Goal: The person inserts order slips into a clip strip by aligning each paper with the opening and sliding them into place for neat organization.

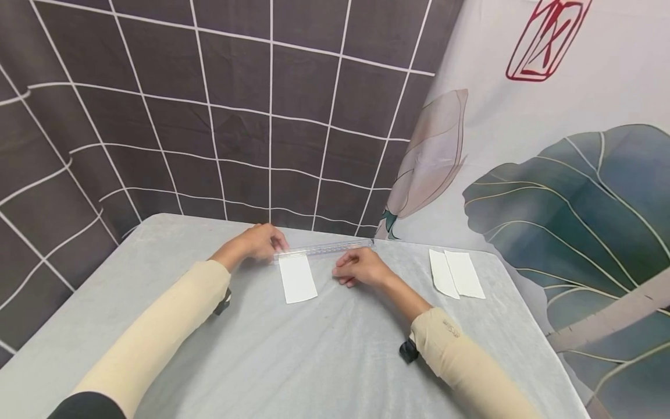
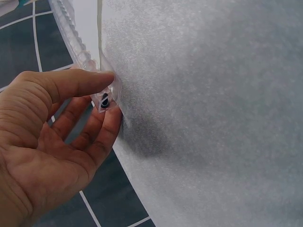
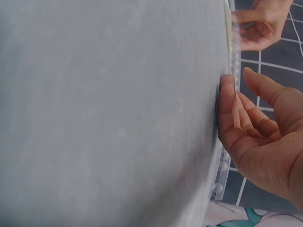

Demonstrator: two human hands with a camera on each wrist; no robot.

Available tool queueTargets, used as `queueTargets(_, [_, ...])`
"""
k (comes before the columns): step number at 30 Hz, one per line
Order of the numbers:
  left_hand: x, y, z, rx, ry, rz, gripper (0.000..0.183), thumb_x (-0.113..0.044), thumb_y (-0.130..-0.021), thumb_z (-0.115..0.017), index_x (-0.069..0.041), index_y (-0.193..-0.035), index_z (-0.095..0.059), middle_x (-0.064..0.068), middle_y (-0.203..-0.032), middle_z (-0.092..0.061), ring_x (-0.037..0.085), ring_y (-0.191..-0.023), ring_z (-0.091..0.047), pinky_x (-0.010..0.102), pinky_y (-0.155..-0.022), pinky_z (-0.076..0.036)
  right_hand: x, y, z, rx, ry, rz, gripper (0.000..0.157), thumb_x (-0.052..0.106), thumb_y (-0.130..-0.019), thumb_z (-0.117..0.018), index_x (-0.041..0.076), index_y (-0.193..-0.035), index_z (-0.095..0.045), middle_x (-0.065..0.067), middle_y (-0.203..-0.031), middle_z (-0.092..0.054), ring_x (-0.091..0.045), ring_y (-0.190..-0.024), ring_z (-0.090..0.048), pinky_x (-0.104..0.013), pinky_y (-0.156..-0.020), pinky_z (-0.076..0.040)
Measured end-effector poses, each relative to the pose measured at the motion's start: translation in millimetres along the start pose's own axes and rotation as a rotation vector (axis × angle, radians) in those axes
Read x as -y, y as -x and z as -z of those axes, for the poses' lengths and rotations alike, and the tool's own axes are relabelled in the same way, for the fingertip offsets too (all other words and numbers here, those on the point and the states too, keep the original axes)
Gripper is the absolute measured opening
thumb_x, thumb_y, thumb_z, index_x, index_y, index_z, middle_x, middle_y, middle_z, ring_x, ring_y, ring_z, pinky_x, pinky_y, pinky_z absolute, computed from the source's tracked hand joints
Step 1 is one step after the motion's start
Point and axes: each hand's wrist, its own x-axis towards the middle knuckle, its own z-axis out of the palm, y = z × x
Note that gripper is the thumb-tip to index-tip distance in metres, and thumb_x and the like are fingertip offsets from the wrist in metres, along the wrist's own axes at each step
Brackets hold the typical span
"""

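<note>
A clear plastic ruler (image 1: 324,249) lies along the far edge of the table. My left hand (image 1: 260,241) pinches its left end between thumb and fingers; a small black piece shows at that end in the left wrist view, close under the thumb (image 2: 97,82). Under the ruler's left part sits the top edge of a white paper strip (image 1: 298,279), the rest of which extends toward me. My right hand (image 1: 361,266) is by the ruler's near side, fingers loosely bent. In the right wrist view its thumb (image 3: 260,85) stands apart from the fingers, with nothing gripped between.
Two more white paper strips (image 1: 456,274) lie overlapping on the right side of the grey cloth-covered table (image 1: 293,361). Behind the table hang a dark grid-patterned curtain (image 1: 235,139) and a pale curtain with a leaf print (image 1: 570,192).
</note>
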Motion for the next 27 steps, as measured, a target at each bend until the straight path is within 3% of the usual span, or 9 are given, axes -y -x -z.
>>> queueTargets(27, [-4.3,8.9,0.7,-0.007,0.003,0.010,0.052,0.014,-0.067,-0.069,-0.008,-0.112,-0.085,0.009,-0.105,-0.081,0.021,-0.093,-0.066,0.025,-0.069,-0.051,-14.4,22.1,43.8,-0.065,-0.015,0.003,0.031,0.011,-0.096,-0.084,-0.010,-0.118,-0.075,-0.016,-0.090,-0.084,-0.015,-0.074,-0.078,-0.030,-0.069,-0.066])
